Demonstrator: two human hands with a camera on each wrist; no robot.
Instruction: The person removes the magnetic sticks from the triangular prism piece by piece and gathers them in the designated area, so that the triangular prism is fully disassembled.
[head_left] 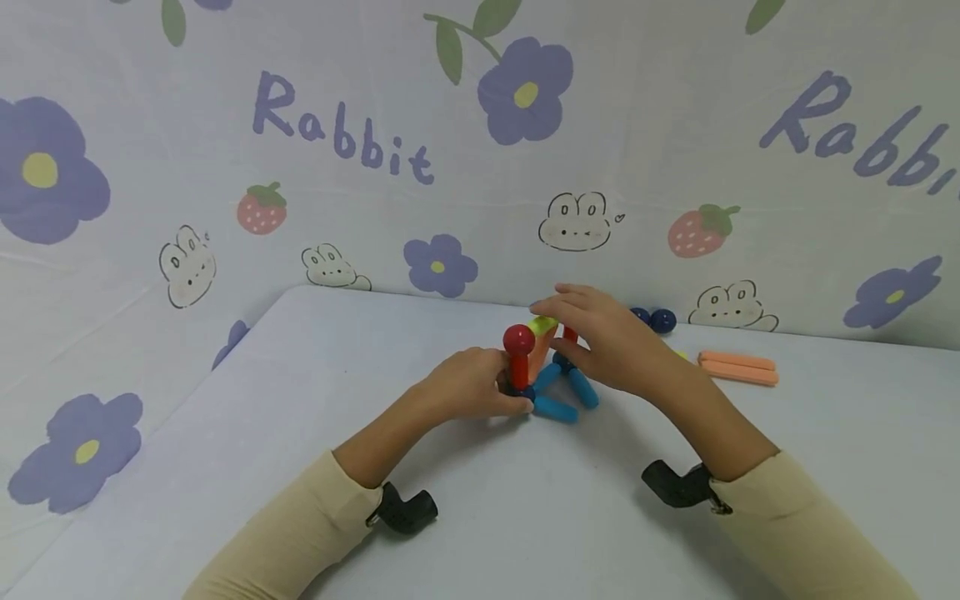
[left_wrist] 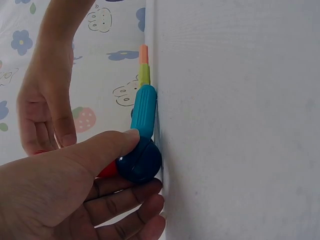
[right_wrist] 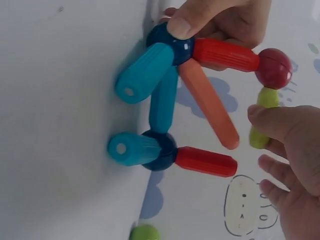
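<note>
My left hand (head_left: 468,383) grips a dark blue ball (right_wrist: 159,36) at the near base of a stick-and-ball build, thumb on the ball in the right wrist view. From that ball a red stick (right_wrist: 225,54) stands upright under a red ball (right_wrist: 276,70). An orange stick (right_wrist: 210,105) leans up from the same ball, its upper end free. My right hand (head_left: 600,329) pinches a yellow-green stick (right_wrist: 268,97) whose one end meets the red ball. Blue sticks (right_wrist: 162,102) join and brace a second dark blue ball (right_wrist: 167,155), which carries another upright red stick (right_wrist: 207,161).
Two orange sticks (head_left: 738,368) lie side by side to the right on the white table (head_left: 480,500). Dark blue balls (head_left: 663,321) sit behind my right hand. A yellow-green ball (right_wrist: 145,233) shows at the right wrist view's lower edge. A printed cloth (head_left: 360,75) hangs behind.
</note>
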